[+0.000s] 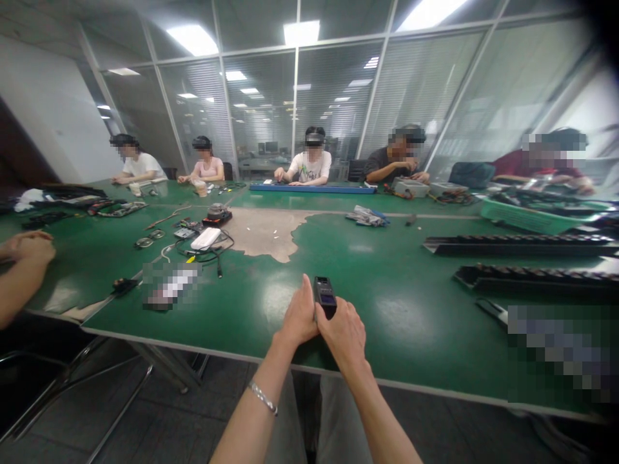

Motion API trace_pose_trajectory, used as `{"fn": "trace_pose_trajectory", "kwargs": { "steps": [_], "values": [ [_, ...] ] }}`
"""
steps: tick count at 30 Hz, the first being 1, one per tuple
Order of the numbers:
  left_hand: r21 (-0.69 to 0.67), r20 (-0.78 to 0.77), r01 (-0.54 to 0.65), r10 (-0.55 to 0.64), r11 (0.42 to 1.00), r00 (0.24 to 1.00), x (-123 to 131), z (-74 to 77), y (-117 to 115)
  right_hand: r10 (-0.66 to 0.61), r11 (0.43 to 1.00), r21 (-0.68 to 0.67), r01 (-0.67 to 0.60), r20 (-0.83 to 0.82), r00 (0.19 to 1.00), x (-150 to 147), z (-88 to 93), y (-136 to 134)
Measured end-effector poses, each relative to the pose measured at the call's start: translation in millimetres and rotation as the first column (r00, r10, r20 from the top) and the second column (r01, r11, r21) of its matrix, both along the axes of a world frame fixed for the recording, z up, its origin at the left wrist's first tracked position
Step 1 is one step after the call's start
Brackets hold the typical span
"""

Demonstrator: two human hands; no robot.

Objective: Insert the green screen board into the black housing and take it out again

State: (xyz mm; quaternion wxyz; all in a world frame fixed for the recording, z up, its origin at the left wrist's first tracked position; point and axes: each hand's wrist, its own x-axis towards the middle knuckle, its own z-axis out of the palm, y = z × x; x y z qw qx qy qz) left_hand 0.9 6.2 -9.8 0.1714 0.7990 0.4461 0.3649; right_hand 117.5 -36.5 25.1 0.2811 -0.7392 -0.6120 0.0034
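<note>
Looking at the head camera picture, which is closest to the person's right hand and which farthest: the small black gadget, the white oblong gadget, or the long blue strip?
1. Small black handheld device: gripped between the right hand and left hand.
2. White oblong plastic device: halfway across the green table, to the left.
3. Long blue flat strip: at the far edge, straight ahead.

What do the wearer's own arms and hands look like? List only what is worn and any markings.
Both forearms are bare; no sleeves show. The left hand and right hand wear no gloves, and no ring or watch is visible. The only item worn is a thin silver-coloured bracelet on the left wrist.
</note>
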Motion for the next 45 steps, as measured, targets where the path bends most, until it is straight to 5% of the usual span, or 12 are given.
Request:
{"fn": "trace_pose_trajectory", "kwargs": {
  "steps": [14, 30, 45],
  "values": [
    [-0.057, -0.085, -0.056, 0.051, 0.997, 0.995, -0.6, -8.9, 5.8, -0.002, 1.0, 0.025, 0.001, 0.012, 1.0, 3.4, 3.3, 5.2],
    [-0.089, -0.117, -0.09, 0.08, 0.992, 0.99, 0.3, 1.1, 1.7, -0.03, 0.981, 0.195, 0.024, 0.024, 0.999, 12.7, 23.0, 20.2],
    [-0.074, -0.169, -0.057, 0.043, 0.996, 0.985, 1.1, 7.2, -2.7, 0.067, 0.908, 0.418, -0.035, -0.062, 0.996, 9.8, -0.8, 13.9]
  ]
}}
